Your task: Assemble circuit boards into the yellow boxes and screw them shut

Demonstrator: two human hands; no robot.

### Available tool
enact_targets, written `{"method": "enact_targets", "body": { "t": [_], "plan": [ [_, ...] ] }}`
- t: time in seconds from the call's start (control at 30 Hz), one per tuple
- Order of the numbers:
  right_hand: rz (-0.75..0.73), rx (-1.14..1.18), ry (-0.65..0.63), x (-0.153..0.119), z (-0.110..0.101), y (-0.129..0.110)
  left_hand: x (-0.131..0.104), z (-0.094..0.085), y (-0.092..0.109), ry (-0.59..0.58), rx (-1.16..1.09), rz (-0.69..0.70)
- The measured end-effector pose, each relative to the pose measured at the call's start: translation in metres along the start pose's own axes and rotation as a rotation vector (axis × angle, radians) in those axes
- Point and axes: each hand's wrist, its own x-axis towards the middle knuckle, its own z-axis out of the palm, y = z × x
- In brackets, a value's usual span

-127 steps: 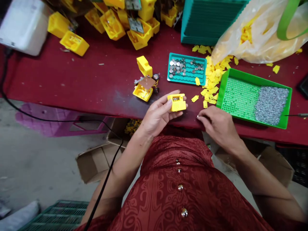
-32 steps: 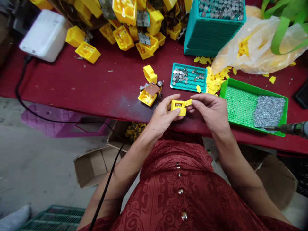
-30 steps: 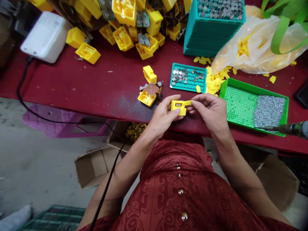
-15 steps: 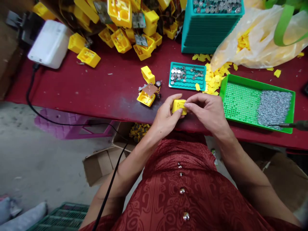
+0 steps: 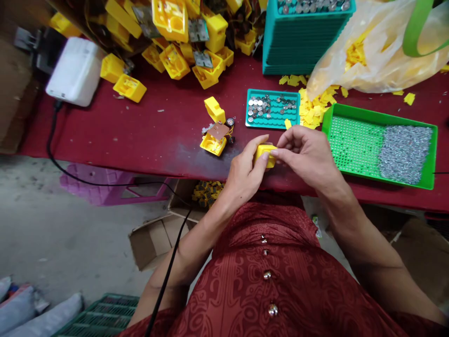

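Note:
A small yellow plastic case [image 5: 265, 154] is gripped in my left hand [image 5: 244, 175], the fingers behind it and the thumb along its near side. My right hand [image 5: 304, 152] is closed at the case's right side, its thumb and forefinger at the edge. The fingertips hide part of the upper face. Left of my hands lies an opened yellow case [image 5: 213, 144] with a brown circuit board [image 5: 219, 130] and wires, beside another yellow shell part [image 5: 214, 109]. Beyond my hands is a teal tray [image 5: 273, 122] of button cells, next to a heap of small yellow covers [image 5: 310, 114].
A green basket [image 5: 368, 177] of screws [image 5: 406, 153] stands at right. Behind are stacked teal trays [image 5: 307, 47], a plastic bag [image 5: 393, 70] and piled yellow cases [image 5: 175, 62]. A white box [image 5: 75, 72] with a black cable [image 5: 105, 184] is at left.
The view has shifted slightly. The case has tilted in my left hand, and my right fingertips have moved from its face to its right edge. The screwdriver at right has mostly left view.

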Motion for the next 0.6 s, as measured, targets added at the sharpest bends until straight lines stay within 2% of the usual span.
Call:
{"method": "enact_targets", "body": {
  "t": [0.13, 0.27, 0.5, 0.6],
  "plan": [
    [0.0, -0.028, -0.006, -0.001, -0.003, -0.003, -0.001, -0.002, 0.0, -0.026, 0.084, 0.051],
    [-0.002, -0.109, 0.023, -0.005, -0.001, -0.009, -0.003, -0.001, 0.001, 0.009, 0.047, 0.05],
    [-0.115, -0.308, 0.068, -0.008, 0.004, -0.015, -0.004, 0.003, 0.001, 0.032, -0.292, -0.127],
    [-0.156, -0.294, 0.131, -0.011, 0.002, -0.015, -0.006, -0.001, 0.004, 0.041, -0.407, -0.166]
  ]
}}
